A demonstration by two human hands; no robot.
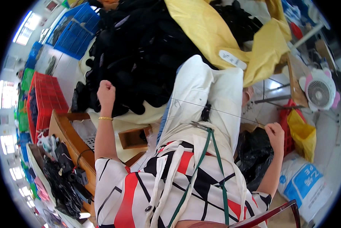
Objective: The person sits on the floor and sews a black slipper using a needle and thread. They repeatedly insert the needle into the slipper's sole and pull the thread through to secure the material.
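Observation:
A thin black thread (223,111) runs taut across my lap. At its right end, my right hand (275,133) is raised with its fingers pinched on it. To the left, the thread fades from sight against a pile of black fabric pieces (140,53); its line points to my left hand (106,91), closed beside that pile. A small black piece (206,113) lies between my thighs on the white cloth (225,87) covering my legs. Just below it rest metal scissors (199,125), tied to a green cord (205,148) that hangs over my front.
A wooden bench (73,142) and a red crate (46,100) stand at left, with a blue crate (75,32) farther off. Yellow sheeting (201,28) holds a white sole-shaped piece (232,59). At right are a fan (318,93), a black bag (254,155) and a white-blue sack (303,184).

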